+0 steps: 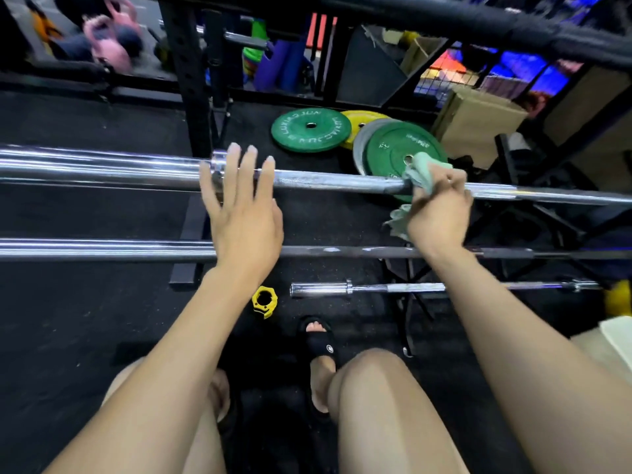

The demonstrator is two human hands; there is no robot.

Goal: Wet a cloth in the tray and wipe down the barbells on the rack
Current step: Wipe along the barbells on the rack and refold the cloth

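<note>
A chrome barbell (328, 181) runs across the view at mid height. My right hand (439, 206) is closed around a pale green cloth (419, 172) and wraps it over this bar's shaft. My left hand (239, 206) lies flat with fingers spread on the same bar, at the collar where sleeve meets shaft. A second barbell (102, 249) lies parallel just nearer to me, under both wrists. A shorter bar (410, 288) rests lower, near the floor. No tray is in view.
Green plates (309, 130) and a yellow plate (362, 119) lie on the black floor beyond the bars. A black rack upright (191, 97) stands behind. A yellow collar clamp (264, 301) lies by my sandalled foot (319, 350). Cardboard boxes (478, 121) sit at right.
</note>
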